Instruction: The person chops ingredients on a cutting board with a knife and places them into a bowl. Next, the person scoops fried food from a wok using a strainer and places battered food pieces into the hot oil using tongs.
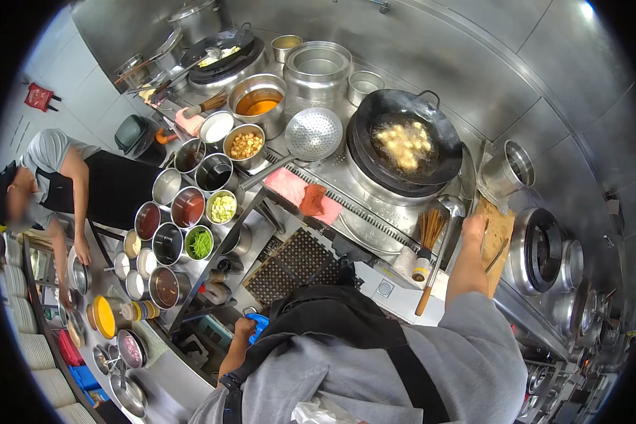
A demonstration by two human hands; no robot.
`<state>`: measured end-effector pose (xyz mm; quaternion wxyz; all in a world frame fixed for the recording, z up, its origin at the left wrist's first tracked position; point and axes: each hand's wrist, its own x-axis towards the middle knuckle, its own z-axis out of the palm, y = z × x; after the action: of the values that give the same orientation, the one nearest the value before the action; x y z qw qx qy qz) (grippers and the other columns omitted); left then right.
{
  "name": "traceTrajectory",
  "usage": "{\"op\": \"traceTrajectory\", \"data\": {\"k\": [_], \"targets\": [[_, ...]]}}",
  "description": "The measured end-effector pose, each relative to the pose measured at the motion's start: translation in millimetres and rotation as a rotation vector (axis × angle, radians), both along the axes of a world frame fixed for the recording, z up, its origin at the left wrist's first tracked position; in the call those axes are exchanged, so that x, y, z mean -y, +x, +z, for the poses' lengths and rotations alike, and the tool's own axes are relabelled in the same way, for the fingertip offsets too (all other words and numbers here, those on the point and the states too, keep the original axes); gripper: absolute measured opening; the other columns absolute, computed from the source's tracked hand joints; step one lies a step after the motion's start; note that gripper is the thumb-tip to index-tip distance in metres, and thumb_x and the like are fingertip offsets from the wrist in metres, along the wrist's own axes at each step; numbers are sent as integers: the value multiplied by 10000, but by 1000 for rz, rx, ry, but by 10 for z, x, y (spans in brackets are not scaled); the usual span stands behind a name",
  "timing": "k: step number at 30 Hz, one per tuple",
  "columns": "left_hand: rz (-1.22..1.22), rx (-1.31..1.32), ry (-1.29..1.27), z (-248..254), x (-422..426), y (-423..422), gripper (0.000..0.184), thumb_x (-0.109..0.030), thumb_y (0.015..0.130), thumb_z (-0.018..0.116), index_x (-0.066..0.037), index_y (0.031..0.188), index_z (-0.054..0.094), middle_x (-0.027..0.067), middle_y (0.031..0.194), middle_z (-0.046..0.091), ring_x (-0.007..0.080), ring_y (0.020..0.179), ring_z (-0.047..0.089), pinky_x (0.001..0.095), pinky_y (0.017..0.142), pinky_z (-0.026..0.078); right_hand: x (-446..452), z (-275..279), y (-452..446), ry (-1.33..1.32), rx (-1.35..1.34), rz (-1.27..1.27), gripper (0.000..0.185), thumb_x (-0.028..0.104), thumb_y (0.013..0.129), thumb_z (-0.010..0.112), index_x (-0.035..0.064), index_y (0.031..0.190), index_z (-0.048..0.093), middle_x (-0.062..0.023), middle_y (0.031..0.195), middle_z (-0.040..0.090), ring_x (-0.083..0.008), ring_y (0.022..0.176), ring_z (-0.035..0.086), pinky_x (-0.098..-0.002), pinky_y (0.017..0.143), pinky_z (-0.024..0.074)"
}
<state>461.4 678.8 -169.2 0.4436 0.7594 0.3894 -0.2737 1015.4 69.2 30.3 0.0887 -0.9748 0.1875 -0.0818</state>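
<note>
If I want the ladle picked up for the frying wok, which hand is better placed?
Right, most likely. The right hand is reached out close beside the ladle, on the frying wok's side. The left hand is low, farther from both, beside a blue item.

At the back left corner of the steel bench [325, 173], a black wok [203, 71] holding pale food sits on a burner. Right of it, near the back edge, a small pot [287, 48] of yellowish liquid stands beside a wider pot [318, 79]. Nearer the left edge are 1 pot [279, 119] of orange liquid and 1 bowl [253, 163] of browned cubes.

On the side counter [164, 389], 1 pot [203, 257] holds green strips, 1 tub [220, 222] holds pale green chunks and 2 pans [192, 225] hold red sauce. A co-worker [78, 166] in a black apron reaches over pans at the left. Stacked plates [32, 351] line the far left.
</note>
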Motion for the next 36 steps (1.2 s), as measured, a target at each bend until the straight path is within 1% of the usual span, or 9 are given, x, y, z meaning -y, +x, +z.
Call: {"op": "traceTrajectory", "data": {"k": [1, 4, 8, 10, 13, 20, 27, 31, 36], "targets": [[73, -178, 145, 624, 240, 271, 242, -234, 839, 567, -56, 737, 694, 125, 699, 683, 214, 580, 669, 361, 532, 518, 46, -117, 1, 4, -26, -28, 255, 111, 803, 518, -79, 926, 637, -286, 881, 656, -448, 888, 638, -510, 814, 507], [-17, -190, -206, -317, 157, 108, 237, -228, 838, 555, -59, 770, 706, 155, 793, 695, 227, 638, 681, 363, 560, 525, -213, 326, -302, -18, 118, 6, 249, 111, 811, 522, -59, 943, 646, -270, 843, 663, -447, 825, 649, -503, 772, 516], [-750, 469, -25, -309, 14, 523, 216, -193, 834, 552, -56, 928, 690, 108, 841, 696, 221, 686, 668, 377, 554, 526, -376, 710, -374, 99, 188, 87, 287, 129, 821, 528, -13, 1033, 659, -275, 839, 660, -440, 825, 650, -495, 758, 512], [-468, 653, -588, -241, -130, 1050, 223, -160, 837, 551, -48, 1003, 650, 87, 835, 681, 194, 698, 656, 341, 549, 531, -512, 949, -311, 363, 111, 122, 312, 163, 842, 532, 63, 1119, 637, -290, 962, 640, -441, 923, 627, -512, 814, 499], [304, 304, -376, 1158, 101, 2099, 231, -162, 877, 596, -36, 1070, 626, 50, 748, 643, 158, 608, 612, 280, 522, 512, -721, 935, -118, 76, 160, 321, 310, 126, 839, 510, 49, 1110, 638, -297, 970, 630, -442, 945, 615, -512, 835, 488], [82, 638, 620, 1790, -217, 2958, 606, -193, 815, 665, 5, 1348, 456, 142, 883, 700, 306, 774, 677, 391, 728, 527, -1217, 1038, 19, 194, 55, 471, 307, 99, 841, 526, 19, 1116, 636, -288, 939, 634, -445, 937, 606, -503, 849, 470], [-102, 673, 782, 2317, -727, 3612, 447, -169, 794, 664, -16, 1210, 605, 184, 1012, 679, 317, 937, 664, 396, 814, 518, -630, 701, -60, 249, 101, 369, 384, 97, 839, 521, 42, 1211, 600, -181, 683, 631, -257, 572, 632, -393, 576, 482], [-346, 853, 826, 1976, -1103, 4243, 341, -159, 780, 613, 68, 1036, 622, 262, 967, 651, 420, 889, 629, 469, 832, 507, -838, 937, -312, 483, -37, 90, 183, 91, 871, 494, -35, 953, 599, -120, 598, 584, -198, 434, 557, -337, 381, 423], [-671, 265, 606, 1639, -1227, 4696, 501, -363, 798, 630, 68, 1054, 633, 309, 1060, 632, 443, 1013, 617, 463, 914, 493, -1030, 733, -655, 1032, -145, 37, 92, 42, 840, 509, -27, 835, 570, -126, 617, 584, -174, 394, 523, -306, 341, 404]]}}
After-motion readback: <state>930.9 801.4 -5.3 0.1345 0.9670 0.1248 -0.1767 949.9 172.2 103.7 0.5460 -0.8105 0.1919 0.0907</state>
